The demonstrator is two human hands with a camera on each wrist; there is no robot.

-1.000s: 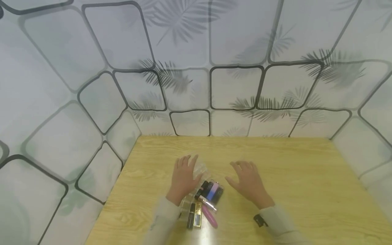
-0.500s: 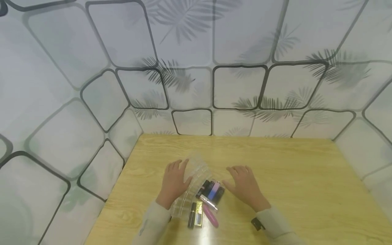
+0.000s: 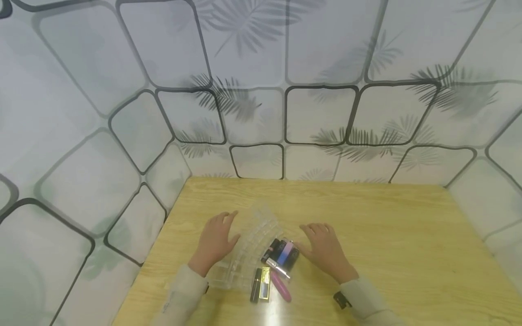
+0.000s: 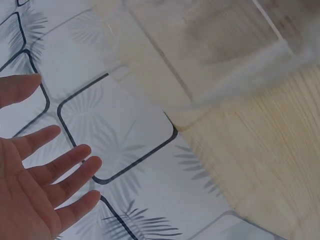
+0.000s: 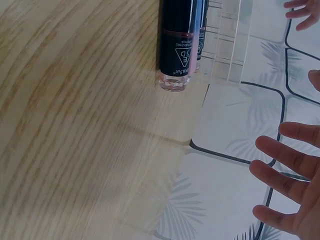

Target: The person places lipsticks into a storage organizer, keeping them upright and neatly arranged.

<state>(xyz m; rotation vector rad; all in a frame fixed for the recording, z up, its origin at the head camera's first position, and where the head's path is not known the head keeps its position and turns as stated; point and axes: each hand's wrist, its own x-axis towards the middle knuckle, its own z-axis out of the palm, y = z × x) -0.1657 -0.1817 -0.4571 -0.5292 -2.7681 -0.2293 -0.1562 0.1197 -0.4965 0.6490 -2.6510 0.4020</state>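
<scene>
My left hand [image 3: 214, 243] hovers at the left side of a clear plastic organizer [image 3: 253, 246], fingers extended and holding nothing. In the left wrist view its palm and fingers [image 4: 75, 170] are apart from the organizer. My right hand [image 3: 326, 250] is held to the right of the cosmetics, empty, fingers loosely spread. Between the hands, black lipstick tubes [image 5: 176, 50] lie together with a lilac-and-blue tube [image 3: 285, 253]. Nearer the front are a silver tube [image 3: 278, 269], a slim black tube [image 3: 255, 286], a gold-edged case [image 3: 264, 284] and a pink tube [image 3: 280, 286].
A light wooden table [image 3: 391, 235] carries everything. Patterned walls [image 3: 318, 115] with leaf prints and dark outlines enclose its back and sides.
My left hand has drawn left and slightly back from the organizer, leaving more of it visible. The right hand has shifted slightly nearer the front. The cosmetics stay in the same arrangement.
</scene>
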